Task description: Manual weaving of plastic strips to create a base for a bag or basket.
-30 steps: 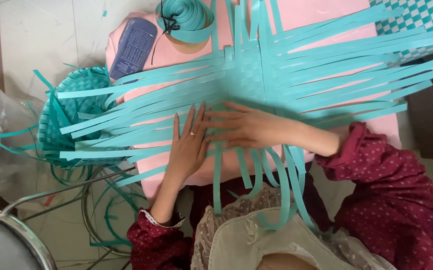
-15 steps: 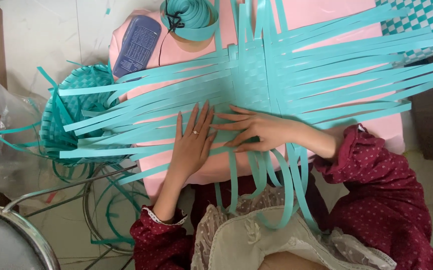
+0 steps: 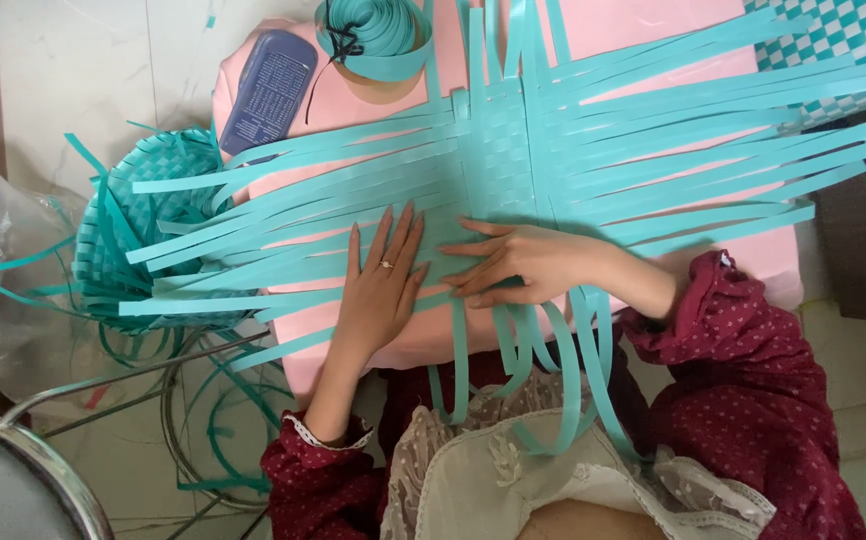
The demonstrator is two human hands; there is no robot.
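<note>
**Both palms flat on the weave**

The left hand (image 3: 383, 285) lies open, fingers spread and pointing far, pressed flat on the teal strips (image 3: 283, 215) that fan out to the left. The right hand (image 3: 523, 265) also lies open and flat, fingers pointing left, touching the near edge of the woven patch (image 3: 498, 165). Neither grip pinches a strip; both are released and simply press down. The fingertips of the two hands nearly meet just near the patch.

The mat sits in the middle of the pink desk (image 3: 653, 40), with loose strips running left, right, far and near. The near ones hang over the desk edge into the person's lap. A roll of strip (image 3: 373, 35) stands at the far edge, and a dark flat case (image 3: 268, 90) lies just left of it. A finished teal basket (image 3: 128, 235) rests off the desk to the left, on the floor, beside a metal stool (image 3: 23, 470).

To do this step well, I judge that even pressure matters most. Keep the palms low so the crossing strips stay tight against the patch and no gap opens. Hold the flat strips parallel and unstacked before any one is lifted. The slick strips look springy and likely to slide, so one hand should pin the weave while the other works. Watch the hanging near strips, which could drag the mat towards the lap.
</note>
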